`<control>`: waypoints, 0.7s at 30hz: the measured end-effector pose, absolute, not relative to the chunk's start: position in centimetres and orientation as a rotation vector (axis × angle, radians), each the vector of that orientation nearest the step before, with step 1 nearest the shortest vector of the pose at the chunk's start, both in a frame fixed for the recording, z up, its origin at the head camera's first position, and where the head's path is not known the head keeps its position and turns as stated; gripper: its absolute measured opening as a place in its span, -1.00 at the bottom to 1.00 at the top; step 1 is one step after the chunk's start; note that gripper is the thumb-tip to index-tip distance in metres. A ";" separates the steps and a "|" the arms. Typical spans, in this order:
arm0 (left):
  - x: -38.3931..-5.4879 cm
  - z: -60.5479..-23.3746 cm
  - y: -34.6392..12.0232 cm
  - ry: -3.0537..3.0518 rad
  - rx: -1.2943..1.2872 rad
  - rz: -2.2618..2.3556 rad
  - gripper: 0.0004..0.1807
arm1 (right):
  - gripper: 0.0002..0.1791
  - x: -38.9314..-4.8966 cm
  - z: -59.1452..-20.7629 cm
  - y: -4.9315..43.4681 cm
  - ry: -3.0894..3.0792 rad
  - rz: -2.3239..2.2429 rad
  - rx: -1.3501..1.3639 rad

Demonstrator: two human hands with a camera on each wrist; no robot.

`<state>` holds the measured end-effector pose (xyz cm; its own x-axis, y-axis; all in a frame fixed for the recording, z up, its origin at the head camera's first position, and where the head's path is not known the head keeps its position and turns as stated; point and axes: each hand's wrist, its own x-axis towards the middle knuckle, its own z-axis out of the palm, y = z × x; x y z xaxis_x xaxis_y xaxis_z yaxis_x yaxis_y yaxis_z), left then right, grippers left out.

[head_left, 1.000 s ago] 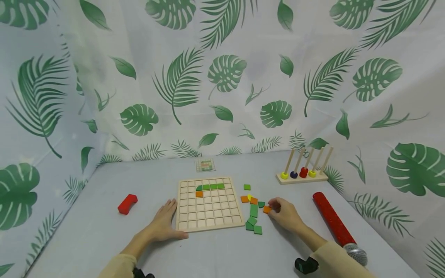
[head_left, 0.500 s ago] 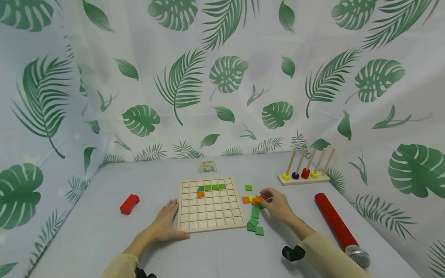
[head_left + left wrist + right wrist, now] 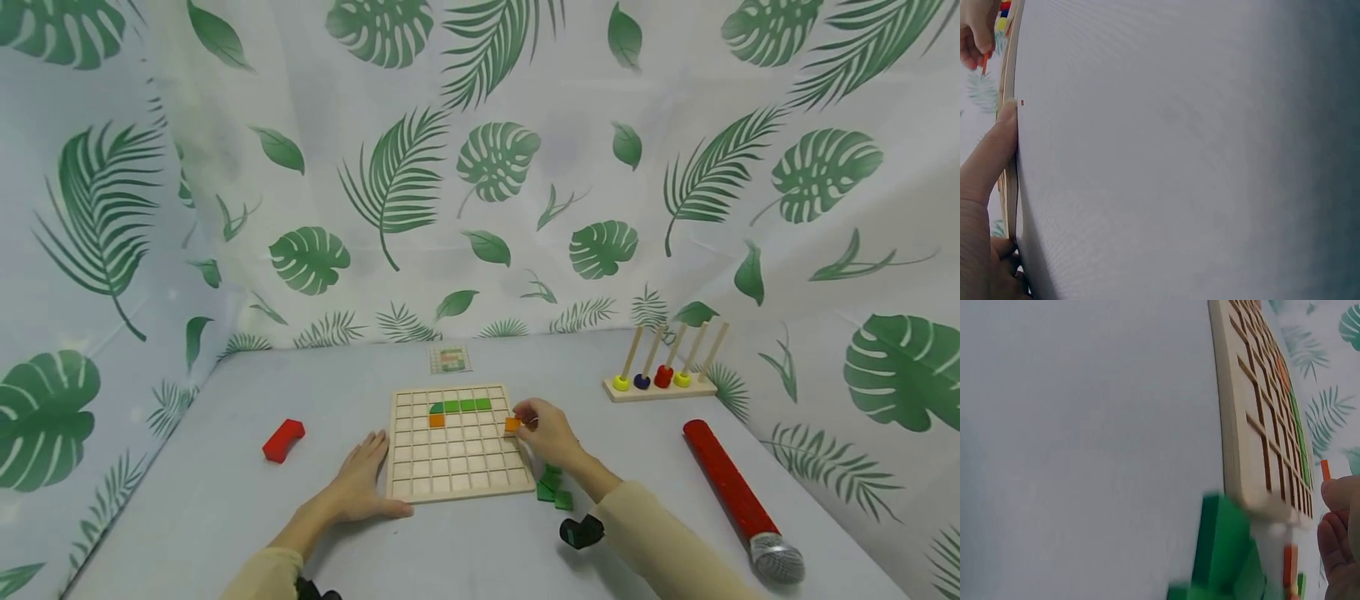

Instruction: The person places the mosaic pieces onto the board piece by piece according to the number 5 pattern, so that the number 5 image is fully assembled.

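A wooden grid board [image 3: 465, 467] lies flat on the table, with a row of green tiles [image 3: 467, 406] and one orange tile [image 3: 437, 421] set in its upper cells. My left hand [image 3: 360, 483] rests at the board's left side, thumb along the near edge and fingers spread. My right hand [image 3: 551, 433] pinches an orange square tile [image 3: 512, 424] over the board's right edge; the tile also shows at the fingertips in the right wrist view. Loose green tiles [image 3: 553, 492] lie right of the board, others being hidden behind the right hand.
A small pattern card [image 3: 450, 359] lies behind the board. At the back right stands a peg rack [image 3: 660, 389] with coloured beads. A red-handled microphone [image 3: 731, 483] lies at the right, a red curved block [image 3: 283, 441] at the left.
The right hand has picked the orange tile up from the loose pile and carried it left to the board's right edge. The left hand has stayed at the board.
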<state>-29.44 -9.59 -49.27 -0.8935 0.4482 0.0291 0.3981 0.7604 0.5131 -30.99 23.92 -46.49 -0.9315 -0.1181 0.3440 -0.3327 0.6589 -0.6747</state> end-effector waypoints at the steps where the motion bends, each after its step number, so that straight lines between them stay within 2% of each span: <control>1: -29.5 -49.3 -9.6 2.855 0.688 0.799 0.40 | -0.72 -31.1 -46.6 23.5 -2.603 1.149 0.395; 21: -29.1 -48.7 -9.6 2.840 0.658 0.797 0.38 | -0.71 -33.3 -48.1 14.8 -2.691 1.126 0.646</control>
